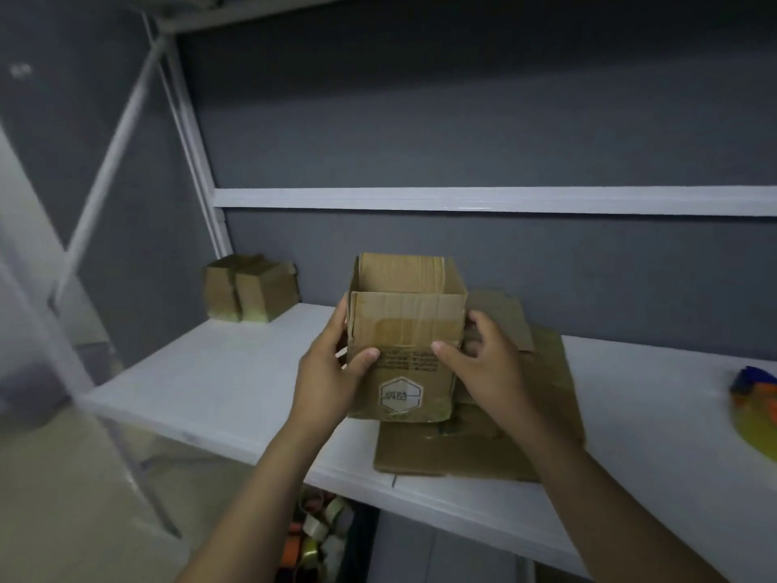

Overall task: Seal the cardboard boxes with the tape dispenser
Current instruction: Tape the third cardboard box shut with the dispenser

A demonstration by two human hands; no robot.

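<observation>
Between hands [332, 372] [490, 370], upright box [403, 330], mouth up.

The only view comes from a wide-angle camera on the person's head, looking forward and down at the white shelf [210, 385]. It is near: the left hand [332, 372] and right hand [492, 368], holding the cardboard box [403, 326], fill the middle.
</observation>
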